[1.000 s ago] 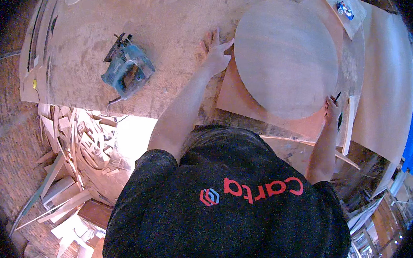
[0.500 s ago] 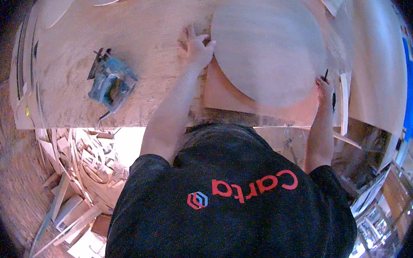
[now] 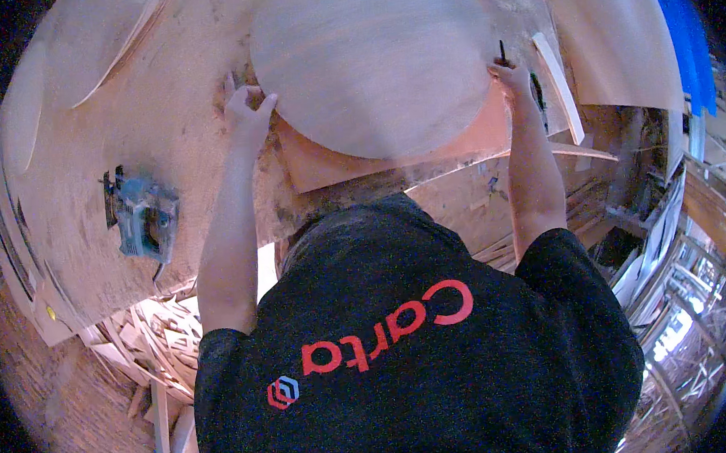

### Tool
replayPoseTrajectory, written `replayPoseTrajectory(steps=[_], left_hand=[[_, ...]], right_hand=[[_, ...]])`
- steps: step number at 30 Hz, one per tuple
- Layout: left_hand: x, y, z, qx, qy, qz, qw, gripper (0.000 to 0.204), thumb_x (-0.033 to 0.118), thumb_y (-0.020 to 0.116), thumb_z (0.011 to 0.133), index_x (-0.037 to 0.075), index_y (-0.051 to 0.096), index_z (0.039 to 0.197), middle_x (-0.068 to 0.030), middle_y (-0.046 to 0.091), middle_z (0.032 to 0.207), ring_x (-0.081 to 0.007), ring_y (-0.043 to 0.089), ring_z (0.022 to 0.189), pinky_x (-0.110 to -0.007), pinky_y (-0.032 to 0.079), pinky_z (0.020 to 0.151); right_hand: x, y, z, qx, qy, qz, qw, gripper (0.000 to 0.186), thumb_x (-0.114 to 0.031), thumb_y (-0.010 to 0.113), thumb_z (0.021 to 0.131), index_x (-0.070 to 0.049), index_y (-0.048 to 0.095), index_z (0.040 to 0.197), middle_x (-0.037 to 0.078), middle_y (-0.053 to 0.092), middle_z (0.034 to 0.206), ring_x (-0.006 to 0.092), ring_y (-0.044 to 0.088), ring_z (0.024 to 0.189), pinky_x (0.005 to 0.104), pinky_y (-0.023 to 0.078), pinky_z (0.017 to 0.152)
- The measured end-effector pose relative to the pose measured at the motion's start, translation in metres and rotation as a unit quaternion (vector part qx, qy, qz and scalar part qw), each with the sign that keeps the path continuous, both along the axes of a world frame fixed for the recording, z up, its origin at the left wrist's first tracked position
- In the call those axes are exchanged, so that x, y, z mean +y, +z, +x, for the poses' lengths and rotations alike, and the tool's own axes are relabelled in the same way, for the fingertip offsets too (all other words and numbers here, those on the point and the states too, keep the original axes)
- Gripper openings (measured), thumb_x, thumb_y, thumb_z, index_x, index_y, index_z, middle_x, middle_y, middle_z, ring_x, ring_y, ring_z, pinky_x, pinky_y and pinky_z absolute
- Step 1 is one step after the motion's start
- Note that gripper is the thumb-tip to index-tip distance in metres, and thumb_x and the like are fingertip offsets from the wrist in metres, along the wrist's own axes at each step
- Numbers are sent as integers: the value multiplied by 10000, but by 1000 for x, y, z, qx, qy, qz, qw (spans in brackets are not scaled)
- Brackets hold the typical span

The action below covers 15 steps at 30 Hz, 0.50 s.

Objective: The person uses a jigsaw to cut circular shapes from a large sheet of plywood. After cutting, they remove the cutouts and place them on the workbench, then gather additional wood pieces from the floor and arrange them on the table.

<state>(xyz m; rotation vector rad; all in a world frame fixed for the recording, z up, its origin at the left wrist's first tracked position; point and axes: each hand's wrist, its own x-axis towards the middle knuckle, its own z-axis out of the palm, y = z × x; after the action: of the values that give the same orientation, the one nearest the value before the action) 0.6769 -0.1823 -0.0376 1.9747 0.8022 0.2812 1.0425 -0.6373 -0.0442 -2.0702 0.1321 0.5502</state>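
A large round wooden disc (image 3: 377, 65) lies on a reddish wooden sheet (image 3: 316, 164) on the sawdust-covered workbench. My left hand (image 3: 247, 115) is at the disc's left edge, fingers apart and thumb against or close to the rim; it holds nothing. At the right edge, my right hand (image 3: 514, 79) is closed around a thin dark pencil-like stick (image 3: 502, 49), whose end pokes up past the fingers. The exact kind of stick is too small to make out. To the left of my left forearm sits a blue-green jigsaw (image 3: 147, 215).
A pale wood strip (image 3: 559, 86) lies right of my right hand, beside a large curved sheet (image 3: 619, 40). Thin curved offcuts (image 3: 128, 53) are at the far left. Wood scraps (image 3: 164, 329) pile up below the bench's front edge. Blue material (image 3: 687, 44) hangs at the far right.
The view has turned and shifted, so disc, hands and jigsaw all appear farther left. Both hands remain at the disc's edges, and the dark stick stays in my right hand.
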Motion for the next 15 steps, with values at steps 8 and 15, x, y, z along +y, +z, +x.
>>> replayPoseTrajectory(steps=[8, 15], left_hand=[[-13, 14, 0, -17, 22, 29, 999, 258, 159, 778, 778, 2, 607, 889, -100, 641, 922, -196, 599, 907, -327, 478, 826], [-5, 6, -8, -32, -7, 50, 998, 378, 139, 792, 766, -38, 608, 1045, -156, 642, 1103, -197, 609, 957, -324, 481, 884]], right_hand=[[-5, 4, -10, -23, -12, 10, 1000, 369, -145, 828, 729, 16, 691, 1032, 43, 678, 841, 124, 615, 703, 265, 470, 625], [-6, 2, -15, -27, -12, -4, 1000, 359, -127, 810, 729, 22, 691, 1034, 44, 674, 833, 124, 607, 687, 253, 464, 617]])
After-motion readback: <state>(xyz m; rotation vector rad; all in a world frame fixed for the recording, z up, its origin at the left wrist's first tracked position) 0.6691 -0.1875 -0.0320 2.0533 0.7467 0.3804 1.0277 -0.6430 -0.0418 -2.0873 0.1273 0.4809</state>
